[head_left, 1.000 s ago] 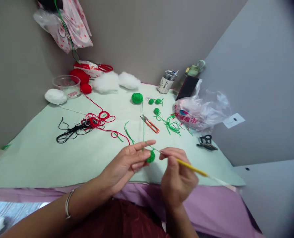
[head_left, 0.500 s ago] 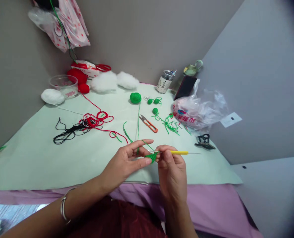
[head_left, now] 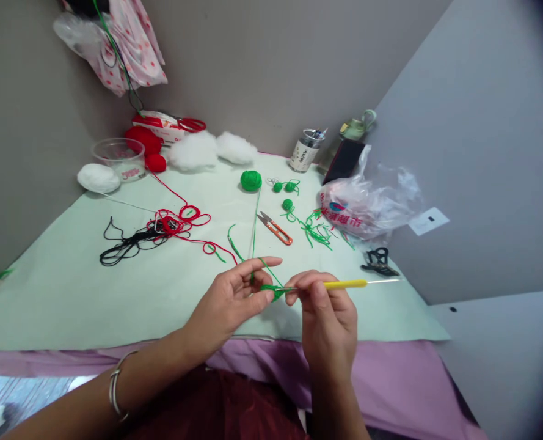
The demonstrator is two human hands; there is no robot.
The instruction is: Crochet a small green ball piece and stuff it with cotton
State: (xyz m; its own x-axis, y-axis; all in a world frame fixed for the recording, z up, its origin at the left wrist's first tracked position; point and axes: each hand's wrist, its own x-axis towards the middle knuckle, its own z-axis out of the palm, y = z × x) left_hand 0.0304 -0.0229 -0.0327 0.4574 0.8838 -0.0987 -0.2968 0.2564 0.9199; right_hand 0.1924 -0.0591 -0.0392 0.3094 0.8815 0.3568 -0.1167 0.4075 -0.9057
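Note:
My left hand (head_left: 237, 296) pinches a small green crochet piece (head_left: 276, 293) between thumb and fingers. Green yarn runs over its stretched index finger and back to a green yarn ball (head_left: 251, 180) farther up the table. In my right hand (head_left: 328, 311) is a crochet hook with a yellow grip (head_left: 347, 284), held near level. The hook's thin left end meets the green piece, though its very tip is too small to make out. Orange-handled thread snips (head_left: 276, 230) lie beyond my hands, beside the yarn strand.
Tangled red yarn (head_left: 173, 223) and black cord (head_left: 131, 244) lie at left. White stuffing (head_left: 193, 151), a clear tub (head_left: 120, 160) and a pen cup (head_left: 305, 151) stand at the back. Green scraps (head_left: 316, 232), a plastic bag (head_left: 367, 205) and a black hair claw (head_left: 380, 263) are at right.
The hook swung from slanting to nearly level, then slid right with my right hand. The green piece has tilted in my left hand, showing flatter. The view shifted slightly.

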